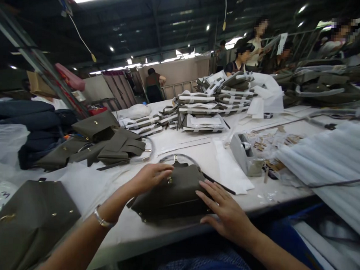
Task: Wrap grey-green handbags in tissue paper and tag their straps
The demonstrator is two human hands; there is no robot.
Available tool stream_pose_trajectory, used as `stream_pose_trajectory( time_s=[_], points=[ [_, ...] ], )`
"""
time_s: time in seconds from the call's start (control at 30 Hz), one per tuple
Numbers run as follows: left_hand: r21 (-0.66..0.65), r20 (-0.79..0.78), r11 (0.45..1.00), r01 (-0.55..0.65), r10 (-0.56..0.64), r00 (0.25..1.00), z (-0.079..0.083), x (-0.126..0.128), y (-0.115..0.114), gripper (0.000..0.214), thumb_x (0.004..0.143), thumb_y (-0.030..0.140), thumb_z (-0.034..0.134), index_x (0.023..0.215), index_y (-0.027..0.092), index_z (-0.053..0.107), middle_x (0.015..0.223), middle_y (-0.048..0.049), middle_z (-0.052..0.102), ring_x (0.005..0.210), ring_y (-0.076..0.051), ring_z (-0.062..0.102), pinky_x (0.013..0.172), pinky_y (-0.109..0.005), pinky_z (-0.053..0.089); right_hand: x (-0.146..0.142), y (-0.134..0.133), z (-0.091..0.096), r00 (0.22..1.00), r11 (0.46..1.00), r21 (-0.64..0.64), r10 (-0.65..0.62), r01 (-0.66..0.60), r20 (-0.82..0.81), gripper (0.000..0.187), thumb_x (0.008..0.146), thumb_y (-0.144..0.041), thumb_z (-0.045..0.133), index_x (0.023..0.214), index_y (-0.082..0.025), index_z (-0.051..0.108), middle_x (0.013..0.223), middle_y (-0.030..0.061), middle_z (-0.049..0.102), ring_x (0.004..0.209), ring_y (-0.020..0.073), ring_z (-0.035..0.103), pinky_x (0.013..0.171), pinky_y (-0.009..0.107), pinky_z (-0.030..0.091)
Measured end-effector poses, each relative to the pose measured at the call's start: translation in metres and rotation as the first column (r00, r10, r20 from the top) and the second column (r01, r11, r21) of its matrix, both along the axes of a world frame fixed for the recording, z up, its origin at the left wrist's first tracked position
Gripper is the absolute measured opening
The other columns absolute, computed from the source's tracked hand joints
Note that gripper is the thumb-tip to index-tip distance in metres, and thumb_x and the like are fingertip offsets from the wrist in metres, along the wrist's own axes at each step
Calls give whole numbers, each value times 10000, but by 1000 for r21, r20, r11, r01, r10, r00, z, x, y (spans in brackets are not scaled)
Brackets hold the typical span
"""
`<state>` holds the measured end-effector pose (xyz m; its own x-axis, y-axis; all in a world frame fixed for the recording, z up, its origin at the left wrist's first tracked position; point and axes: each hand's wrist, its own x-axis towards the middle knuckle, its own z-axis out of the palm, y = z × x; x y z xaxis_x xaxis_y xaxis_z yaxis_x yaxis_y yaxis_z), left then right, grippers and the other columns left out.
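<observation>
An olive-green handbag (178,190) lies on the white-covered table in front of me, its base towards me. Its wrapped handle (185,157) and a dark strap (222,185) point to the far side. My left hand (149,177) rests at the bag's upper left, fingers stretched out near a small gold clasp (169,181). On the right side of the bag lies my right hand (221,207), fingers spread over the edge with the thumb apart. Neither hand is closed round anything.
More olive bags (109,144) are heaped at the left, and another bag (35,224) stands at the near left. Wrapped bags (204,106) are stacked at the back. A grey box (241,153) and white foam sheets (332,156) are on the right. Several people work farther off.
</observation>
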<state>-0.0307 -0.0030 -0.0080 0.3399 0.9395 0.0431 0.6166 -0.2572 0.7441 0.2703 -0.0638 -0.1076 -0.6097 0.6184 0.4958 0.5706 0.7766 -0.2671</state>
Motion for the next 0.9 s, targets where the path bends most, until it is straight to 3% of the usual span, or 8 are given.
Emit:
stream_pose_trajectory(
  time_s=[0.13, 0.27, 0.37, 0.47, 0.57, 0.67, 0.83, 0.9],
  points=[
    [3, -63, 1000, 19, -18, 998, -16, -13, -55, 564, 751, 425, 777, 1291, 360, 628, 1414, -10, 573, 1361, -313, 457, 1183, -434, 258, -7, 19, 21, 993, 995, -32, 94, -92, 74, 817, 837, -393, 725, 1534, -257, 321, 1502, 99, 471, 1386, 306, 428, 1195, 537, 271],
    [37, -139, 999, 28, -22, 990, -48, -25, -81, 931, 606, 386, 893, 1430, 390, 460, 1574, -23, 351, 1468, -339, 266, 1219, -506, 79, -28, 35, 29, 969, 980, -83, 193, -182, 154, 915, 766, -346, 795, 1537, -241, 313, 1566, 116, 363, 1437, 329, 340, 1199, 539, 249],
    [86, -184, 995, 44, -28, 983, -73, -26, -85, 891, 684, 251, 839, 1452, 403, 415, 1583, -7, 330, 1477, -309, 253, 1224, -491, 77, -38, 41, 18, 959, 976, -116, 203, -182, 196, 951, 738, -227, 802, 1542, -256, 296, 1582, 100, 329, 1434, 332, 345, 1165, 510, 334],
    [92, -151, 995, 31, -17, 988, -86, -24, -81, 750, 769, 178, 737, 1425, 409, 455, 1556, 15, 381, 1468, -283, 282, 1226, -483, 63, -38, 46, -2, 964, 978, -135, 181, -156, 193, 838, 795, -84, 685, 1528, -284, 331, 1517, 60, 449, 1384, 303, 437, 1115, 473, 423],
    [50, -76, 998, 46, -42, 996, -87, -26, -74, 643, 790, 188, 705, 1371, 402, 531, 1493, 19, 477, 1441, -289, 342, 1225, -504, 40, -31, 52, -19, 961, 974, -159, 192, -161, 201, 718, 840, 8, 504, 1481, -306, 423, 1421, 29, 562, 1297, 269, 544, 1051, 449, 493],
    [44, -59, 993, 107, -105, 993, -81, -32, -70, 613, 785, 211, 717, 1348, 395, 560, 1429, 3, 553, 1381, -297, 440, 1220, -503, 116, -24, 56, -21, 944, 964, -202, 222, -174, 244, 705, 821, 34, 438, 1436, -307, 494, 1381, 19, 593, 1257, 253, 581, 1013, 418, 524],
    [83, -156, 978, 194, -179, 971, -73, -35, -72, 760, 744, 178, 737, 1424, 390, 472, 1495, -27, 478, 1399, -329, 407, 1205, -525, 160, -26, 58, 8, 886, 944, -275, 278, -181, 370, 641, 835, -104, 563, 1456, -235, 478, 1404, 96, 571, 1249, 297, 584, 1020, 443, 507],
    [119, -231, 970, 211, -180, 956, -74, -31, -70, 824, 723, 210, 772, 1455, 373, 429, 1538, -49, 419, 1424, -345, 361, 1198, -551, 167, -32, 59, 18, 883, 947, -261, 279, -188, 377, 750, 821, -233, 665, 1514, -231, 377, 1491, 113, 474, 1323, 330, 507, 1090, 504, 430]
  ],
)
